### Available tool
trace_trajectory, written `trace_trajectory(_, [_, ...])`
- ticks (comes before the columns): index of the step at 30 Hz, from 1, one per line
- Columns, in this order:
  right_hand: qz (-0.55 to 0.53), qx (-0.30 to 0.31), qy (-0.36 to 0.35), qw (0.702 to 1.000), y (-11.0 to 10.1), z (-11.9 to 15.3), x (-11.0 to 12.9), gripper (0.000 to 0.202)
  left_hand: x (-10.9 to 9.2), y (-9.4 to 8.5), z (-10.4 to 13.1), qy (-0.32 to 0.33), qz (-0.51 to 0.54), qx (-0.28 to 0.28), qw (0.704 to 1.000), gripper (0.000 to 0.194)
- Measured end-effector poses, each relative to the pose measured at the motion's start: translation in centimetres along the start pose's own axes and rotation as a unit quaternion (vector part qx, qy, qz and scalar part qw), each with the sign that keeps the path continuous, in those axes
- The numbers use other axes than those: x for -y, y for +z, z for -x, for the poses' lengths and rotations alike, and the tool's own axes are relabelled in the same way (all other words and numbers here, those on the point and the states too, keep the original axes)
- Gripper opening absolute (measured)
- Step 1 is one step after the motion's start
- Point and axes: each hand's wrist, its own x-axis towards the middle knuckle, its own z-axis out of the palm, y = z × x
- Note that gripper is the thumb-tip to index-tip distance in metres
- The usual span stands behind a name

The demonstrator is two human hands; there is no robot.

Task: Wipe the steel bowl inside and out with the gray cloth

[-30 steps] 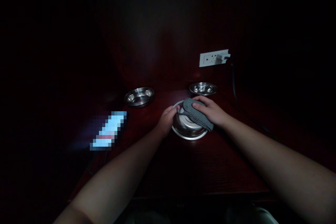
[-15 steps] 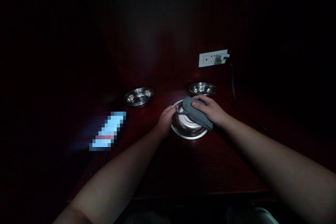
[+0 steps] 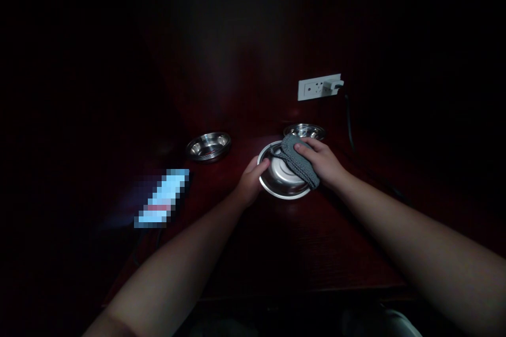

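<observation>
A shiny steel bowl (image 3: 281,185) is held tilted over the dark red table, its inside partly turned toward me. My left hand (image 3: 253,176) grips the bowl's left rim, thumb over the edge and fingers out of sight behind it. In my right hand (image 3: 322,160) is a folded grey knitted cloth (image 3: 302,163), laid across the bowl's right rim and inner wall. The thumb presses on top of the cloth; some of the other fingers reach behind it.
Nested steel bowls (image 3: 208,146) stand to the left, and another steel bowl (image 3: 304,129) lies behind my right hand. A pixelated bright screen (image 3: 164,197) is at the table's left. A socket plate (image 3: 316,87) with plug and cable (image 3: 350,126) is at the back right.
Both hands have lifted the bowl slightly and tilted its near rim up off the table. The cloth has moved up with it and now partly covers the far right bowl.
</observation>
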Motion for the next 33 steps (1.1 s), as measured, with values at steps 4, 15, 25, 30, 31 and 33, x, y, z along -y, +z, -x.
trace_trajectory(4, [0.040, 0.026, -0.026, 0.999, 0.0, 0.2, 0.0, 0.036, 0.0, -0.2, -0.4, 0.023, 0.003, -0.001, 1.000, 0.039])
trace_trajectory(15, [0.066, 0.052, -0.041, 0.996, 0.0, 0.3, 0.4, 0.037, -0.2, 0.0, -0.4, 0.028, 0.006, -0.003, 1.000, 0.037])
trace_trajectory(25, [0.005, -0.084, -0.030, 0.996, 0.5, -0.2, 0.1, 0.044, -0.4, -0.1, 0.3, -0.020, -0.008, 0.022, 1.000, 0.035])
trace_trajectory(30, [0.056, -0.058, -0.041, 0.996, 0.4, 0.0, -0.1, 0.044, -0.4, 0.1, 0.5, -0.023, -0.022, 0.004, 0.999, 0.041])
trace_trajectory(31, [0.062, -0.048, -0.041, 0.996, 0.4, 0.0, -0.2, 0.044, -0.4, 0.0, 0.4, -0.023, -0.020, -0.002, 1.000, 0.041])
trace_trajectory(33, [0.067, -0.034, -0.042, 0.996, 0.3, 0.0, -0.4, 0.043, -0.4, 0.0, 0.3, -0.018, -0.017, -0.010, 1.000, 0.041])
